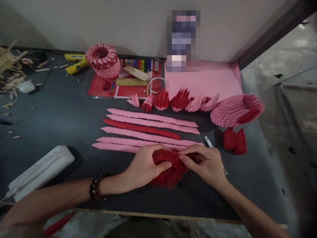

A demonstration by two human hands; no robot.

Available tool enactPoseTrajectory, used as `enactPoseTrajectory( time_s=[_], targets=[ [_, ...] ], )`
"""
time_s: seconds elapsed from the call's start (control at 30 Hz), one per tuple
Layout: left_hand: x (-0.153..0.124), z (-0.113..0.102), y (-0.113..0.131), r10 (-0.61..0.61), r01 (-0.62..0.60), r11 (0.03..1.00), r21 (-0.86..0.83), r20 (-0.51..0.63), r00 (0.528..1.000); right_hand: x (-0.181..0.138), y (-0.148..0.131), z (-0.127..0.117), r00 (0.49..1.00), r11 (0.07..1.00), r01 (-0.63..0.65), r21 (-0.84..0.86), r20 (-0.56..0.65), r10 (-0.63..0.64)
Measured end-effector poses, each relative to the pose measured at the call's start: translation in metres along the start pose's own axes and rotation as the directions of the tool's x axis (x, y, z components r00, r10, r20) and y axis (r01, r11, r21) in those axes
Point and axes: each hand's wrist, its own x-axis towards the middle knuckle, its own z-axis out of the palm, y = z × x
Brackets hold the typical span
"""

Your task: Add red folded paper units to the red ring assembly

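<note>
My left hand (143, 167) grips a round red folded-paper disc (170, 180) made of many pointed pleats standing out like spokes. Its thumb presses on the disc's middle, while the other fingers are hidden behind the far side. At the disc's right rim, my right hand (206, 162) is closed in a pinch. Whatever sits between its fingertips is too small to make out. Some red paper shows beneath that hand. Just beyond both hands lie pink folded-paper strips (153, 117) and one red strip (141, 129), roughly parallel on the dark table.
Behind the strips stand folded-paper cones (180, 99), a large pink paper body (230, 110) and two red pieces (240, 142). A paper vase (102, 61), glue sticks (76, 64) and a pink sheet (205, 81) line the wall. A white glue gun (42, 172) lies left.
</note>
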Motion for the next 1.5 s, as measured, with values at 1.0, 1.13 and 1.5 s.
enactPoseTrajectory(
  time_s=[1.0, 1.13, 1.5],
  targets=[
    [0.001, 0.000, 0.003, -0.077, 0.077, 0.996, -0.036, -0.006, 0.997, 0.025, 0.023, -0.050, 0.669, 0.742, 0.612, -0.276, 0.681, -0.298],
    [0.001, 0.001, 0.004, -0.096, 0.096, 0.994, -0.058, -0.001, 0.995, 0.024, 0.019, -0.051, 0.675, 0.786, 0.590, -0.184, 0.647, -0.356],
    [0.003, 0.000, 0.000, -0.079, 0.080, 0.996, -0.036, 0.036, 0.996, 0.007, 0.026, -0.027, 0.972, 0.980, 0.198, 0.020, 0.128, -0.199]
  ],
)
